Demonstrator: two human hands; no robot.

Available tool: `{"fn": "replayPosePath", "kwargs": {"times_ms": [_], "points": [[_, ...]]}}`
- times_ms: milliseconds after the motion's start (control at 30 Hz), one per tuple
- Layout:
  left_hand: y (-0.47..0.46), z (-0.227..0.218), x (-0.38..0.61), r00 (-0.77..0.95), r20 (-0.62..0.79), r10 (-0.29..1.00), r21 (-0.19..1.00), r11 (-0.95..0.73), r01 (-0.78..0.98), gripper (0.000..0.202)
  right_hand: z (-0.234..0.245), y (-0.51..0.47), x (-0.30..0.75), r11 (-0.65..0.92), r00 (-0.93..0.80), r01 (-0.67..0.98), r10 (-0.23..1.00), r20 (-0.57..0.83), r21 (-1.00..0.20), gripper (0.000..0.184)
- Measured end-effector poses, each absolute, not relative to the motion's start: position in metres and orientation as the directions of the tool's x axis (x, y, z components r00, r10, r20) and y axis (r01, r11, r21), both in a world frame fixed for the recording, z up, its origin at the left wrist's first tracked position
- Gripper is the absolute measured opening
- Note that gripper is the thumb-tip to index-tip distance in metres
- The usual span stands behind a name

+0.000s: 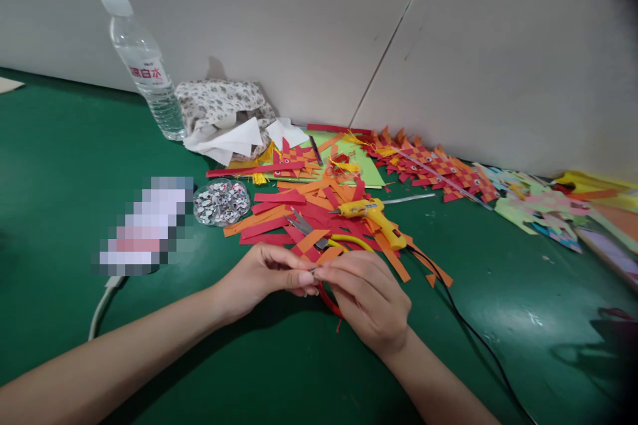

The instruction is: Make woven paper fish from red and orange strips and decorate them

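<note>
My left hand and my right hand meet above the table's front middle, fingertips pinched together around something tiny and pale that I cannot make out. Just behind and beneath them lie scissors with metal blades and a yellow handle, partly covered by orange paper strips. A red loop shows between the hands, its far end hidden by my right fingers. A yellow glue gun rests on red and orange paper strips beyond my right hand. Left of the strips sits a clear divided case of googly eyes.
A water bottle and a patterned tissue pouch stand by the wall. Woven red-orange paper fish and coloured paper pieces lie at the back right. A blurred phone with a cable lies left; the glue gun's black cord runs right.
</note>
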State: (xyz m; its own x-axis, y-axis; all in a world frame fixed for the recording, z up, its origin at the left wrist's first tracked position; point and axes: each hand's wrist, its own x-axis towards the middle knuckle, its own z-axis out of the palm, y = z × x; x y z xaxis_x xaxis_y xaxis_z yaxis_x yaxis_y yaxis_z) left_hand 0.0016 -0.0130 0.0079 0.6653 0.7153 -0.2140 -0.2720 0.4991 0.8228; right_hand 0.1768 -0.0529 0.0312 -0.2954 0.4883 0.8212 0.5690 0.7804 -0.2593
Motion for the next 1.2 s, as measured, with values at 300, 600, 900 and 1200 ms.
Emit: {"fn": "replayPosePath", "kwargs": {"times_ms": [300,600,900,1200], "points": [[-0.0213,0.0091,0.0045,0.657,-0.288,0.697,0.734,0.601,-0.316,0.016,0.0329,-0.0536,0.1763,0.796,-0.306,0.553,0.468,0.829,-0.245,0.024],[-0.0216,0.0083,0.0054,0.656,-0.324,0.681,0.697,0.641,-0.322,0.017,0.0311,-0.0531,0.1767,0.794,-0.288,0.541,0.485,0.826,-0.278,0.028],[-0.0200,0.0079,0.0066,0.645,-0.356,0.676,0.684,0.658,-0.313,0.020,0.0275,-0.0480,0.1755,0.786,-0.263,0.533,0.507,0.821,-0.314,0.025],[-0.0204,0.0075,0.0066,0.681,-0.334,0.652,0.652,0.682,-0.333,0.018,0.0313,-0.0510,0.1746,0.781,-0.252,0.547,0.495,0.831,-0.300,0.027]]}}
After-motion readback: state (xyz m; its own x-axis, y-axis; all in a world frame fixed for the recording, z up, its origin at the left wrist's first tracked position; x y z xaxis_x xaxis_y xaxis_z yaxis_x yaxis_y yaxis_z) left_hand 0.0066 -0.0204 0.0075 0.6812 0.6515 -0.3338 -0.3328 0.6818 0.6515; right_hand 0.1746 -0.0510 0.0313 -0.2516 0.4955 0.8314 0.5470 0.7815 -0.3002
